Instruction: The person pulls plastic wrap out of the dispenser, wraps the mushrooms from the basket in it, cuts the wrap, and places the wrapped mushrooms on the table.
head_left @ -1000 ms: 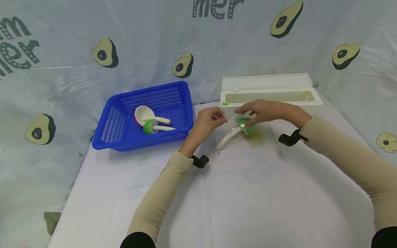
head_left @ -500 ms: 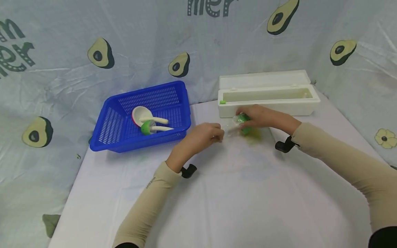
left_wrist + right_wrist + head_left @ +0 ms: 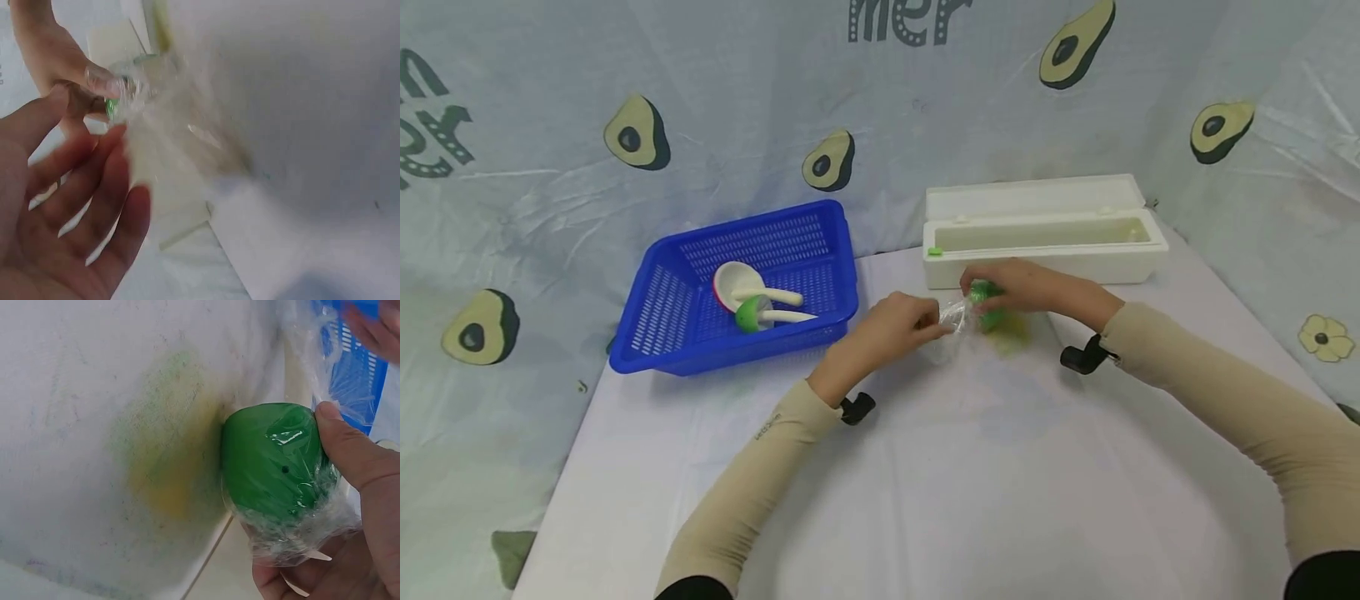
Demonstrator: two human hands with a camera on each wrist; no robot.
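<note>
My right hand point(image 3: 1017, 285) holds a ladle with a green bowl point(image 3: 272, 459), wrapped in a clear plastic bag point(image 3: 953, 315). In the right wrist view the thumb presses the film at the bowl's edge while the fingers lie beneath. The ladle's pale handle is hard to make out under the crumpled film. My left hand point(image 3: 883, 329) is at the bag's loose end, to the left of the bowl. Its fingers point(image 3: 134, 206) are loosely bent and spread in the left wrist view, with the thumb apart; whether they touch the film is unclear.
A blue basket point(image 3: 662, 354) stands at the left, holding a red-and-white ladle point(image 3: 739, 283) and a green-and-white ladle point(image 3: 756, 315). Behind my right hand is a long white box point(image 3: 1120, 265) with its lid raised. A yellow-green stain point(image 3: 1011, 333) marks the white cloth.
My left hand drew back down and left, then came toward the bag again. My right hand has closed in on the green bowl, and the handle has dropped from sight in the head view.
</note>
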